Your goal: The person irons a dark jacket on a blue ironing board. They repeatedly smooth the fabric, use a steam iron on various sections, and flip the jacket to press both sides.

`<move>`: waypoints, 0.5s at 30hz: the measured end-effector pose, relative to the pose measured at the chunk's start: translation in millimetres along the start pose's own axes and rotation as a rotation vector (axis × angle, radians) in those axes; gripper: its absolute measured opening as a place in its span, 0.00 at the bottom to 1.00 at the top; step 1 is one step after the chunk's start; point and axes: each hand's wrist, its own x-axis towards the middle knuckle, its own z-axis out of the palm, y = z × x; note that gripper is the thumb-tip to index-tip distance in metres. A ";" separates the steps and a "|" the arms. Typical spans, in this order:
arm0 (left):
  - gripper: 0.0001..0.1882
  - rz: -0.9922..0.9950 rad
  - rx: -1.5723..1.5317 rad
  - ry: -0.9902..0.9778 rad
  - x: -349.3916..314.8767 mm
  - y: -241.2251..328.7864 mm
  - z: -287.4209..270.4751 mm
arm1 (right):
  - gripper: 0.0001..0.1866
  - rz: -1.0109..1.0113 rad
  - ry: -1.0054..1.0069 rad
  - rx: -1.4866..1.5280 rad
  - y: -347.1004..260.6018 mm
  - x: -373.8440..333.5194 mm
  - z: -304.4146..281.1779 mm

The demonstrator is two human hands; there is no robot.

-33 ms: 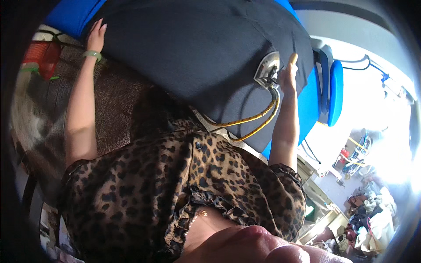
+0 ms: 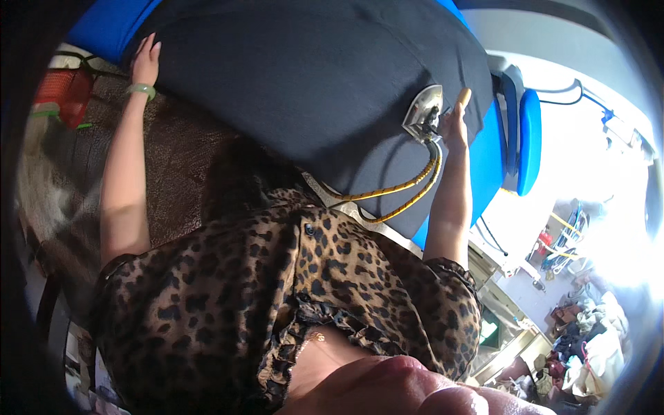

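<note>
A dark grey-black cloth (image 2: 277, 76) lies spread across a blue padded ironing board (image 2: 492, 159). At its left edge my left hand (image 2: 145, 63), a pale green bangle round the wrist, rests with the fingers stretched out and close together. My right hand (image 2: 453, 130) is closed round the handle of a metal steam iron (image 2: 423, 114); a tan handle end shows beyond the fingers. The iron sits on the cloth's right part, its pointed tip away from me. The hand hides most of the handle.
Two yellow braided hoses (image 2: 394, 188) curve from the iron back toward my body. A red plastic basket (image 2: 62, 90) stands at far left. Another blue pad (image 2: 529, 142) is right of the board. Piled fabrics (image 2: 588, 339) lie at lower right, under bright glare.
Hardly anything differs. The view has shifted slightly, and my left hand appears a few pixels lower. The right hand still holds the iron in about the same spot.
</note>
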 end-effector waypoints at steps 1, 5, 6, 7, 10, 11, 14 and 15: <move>0.21 0.032 -0.002 0.005 -1.9 4.7 3.3 | 0.28 0.004 0.035 -0.034 -1.0 -3.3 -23.1; 0.23 0.201 0.050 0.044 -67.7 78.4 2.4 | 0.27 0.034 0.258 0.059 49.2 -18.7 -122.3; 0.24 0.227 0.058 0.030 -81.9 100.3 -0.1 | 0.27 0.036 0.263 0.095 64.6 -21.8 -133.5; 0.24 0.241 0.044 0.014 -94.4 113.1 1.7 | 0.26 0.037 0.239 0.122 69.4 -21.8 -139.3; 0.27 0.261 0.033 -0.034 -126.2 146.7 12.6 | 0.27 0.123 0.111 0.074 74.0 -35.5 -140.2; 0.27 0.259 0.038 -0.063 -131.0 152.8 14.8 | 0.27 0.125 0.138 0.015 83.9 -46.6 -130.8; 0.28 0.268 0.063 -0.080 -121.0 197.0 44.7 | 0.24 0.062 0.004 -0.262 88.7 -82.1 -106.1; 0.28 0.266 0.113 -0.068 -113.1 202.4 44.4 | 0.23 0.062 -0.161 -0.303 88.1 -100.3 -81.8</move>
